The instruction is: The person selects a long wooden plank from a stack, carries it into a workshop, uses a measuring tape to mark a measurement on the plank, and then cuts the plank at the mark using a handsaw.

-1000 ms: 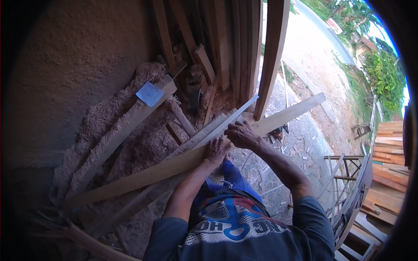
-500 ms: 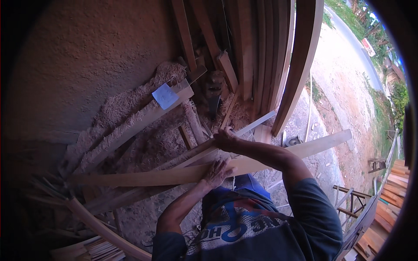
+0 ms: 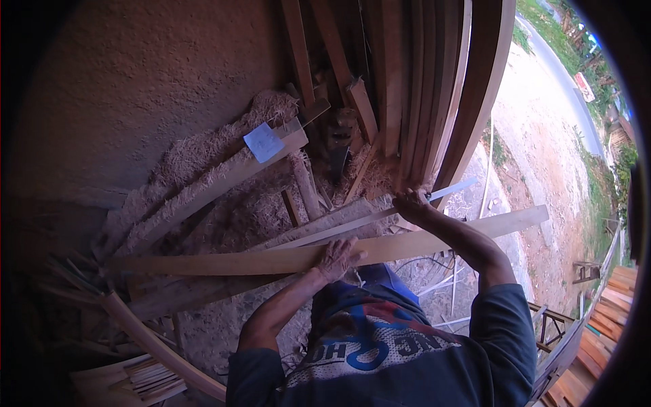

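One change: the right hand [image 3: 412, 206], fingers curled at the pale strip [image 3: 454, 188], hold unclear, has shifted away from the left hand [image 3: 331, 262], widening the working span; left fingers lie unclenched on the wooden plank [image 3: 251, 262] beneath them.

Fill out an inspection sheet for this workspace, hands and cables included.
Surface: rough grey floor underfoot; dark timber shows below the near edge of the plank.
Work pieces: the long pale plank; a thin pale strip crossing beyond it at a slant.
Clutter: wood shavings heaped along a beam, a sheet of paper on that beam.
Left hand: laid on the plank.
Right hand: fingers curled at the strip; grip unclear.
Cables: nothing seen for certain.
Surroundings: rough wall, upright boards, sunlit ground to the right.
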A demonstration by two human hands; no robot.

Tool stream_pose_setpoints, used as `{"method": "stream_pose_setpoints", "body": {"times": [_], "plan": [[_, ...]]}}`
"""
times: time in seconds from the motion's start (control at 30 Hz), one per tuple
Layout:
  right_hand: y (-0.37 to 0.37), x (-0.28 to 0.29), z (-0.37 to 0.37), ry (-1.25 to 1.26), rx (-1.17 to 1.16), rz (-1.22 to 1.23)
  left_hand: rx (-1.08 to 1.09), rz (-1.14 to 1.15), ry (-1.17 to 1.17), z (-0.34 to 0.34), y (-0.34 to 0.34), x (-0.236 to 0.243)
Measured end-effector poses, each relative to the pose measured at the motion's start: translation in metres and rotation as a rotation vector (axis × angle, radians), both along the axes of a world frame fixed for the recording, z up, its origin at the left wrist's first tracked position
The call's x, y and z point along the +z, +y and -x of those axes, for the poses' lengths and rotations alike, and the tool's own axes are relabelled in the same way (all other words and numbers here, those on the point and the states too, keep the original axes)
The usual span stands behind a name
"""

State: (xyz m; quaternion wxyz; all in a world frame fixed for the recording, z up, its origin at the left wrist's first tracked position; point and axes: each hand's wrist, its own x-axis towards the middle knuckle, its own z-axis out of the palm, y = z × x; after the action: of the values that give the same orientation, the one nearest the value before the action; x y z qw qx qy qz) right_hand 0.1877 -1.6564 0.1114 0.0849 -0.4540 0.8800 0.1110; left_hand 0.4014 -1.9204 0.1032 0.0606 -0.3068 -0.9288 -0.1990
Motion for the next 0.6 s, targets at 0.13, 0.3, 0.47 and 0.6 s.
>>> {"method": "stream_pose_setpoints", "body": {"times": [0.13, 0.3, 0.47, 0.6], "plan": [[-0.083, 0.052, -0.034, -0.223, 0.151, 0.105, -0.013, -0.064, -0.053, -0.020, 0.006, -0.011], [-0.217, 0.027, -0.106, -0.212, 0.355, 0.034, 0.107, -0.147, -0.354, -0.040, 0.015, -0.004], [-0.255, -0.056, -0.132, -0.161, 0.421, 0.118, 0.143, -0.077, -0.578, -0.041, 0.018, 0.007], [-0.210, -0.027, -0.090, 0.025, 0.294, 0.193, -0.026, -0.035, -0.174, -0.041, 0.012, 0.000]]}}
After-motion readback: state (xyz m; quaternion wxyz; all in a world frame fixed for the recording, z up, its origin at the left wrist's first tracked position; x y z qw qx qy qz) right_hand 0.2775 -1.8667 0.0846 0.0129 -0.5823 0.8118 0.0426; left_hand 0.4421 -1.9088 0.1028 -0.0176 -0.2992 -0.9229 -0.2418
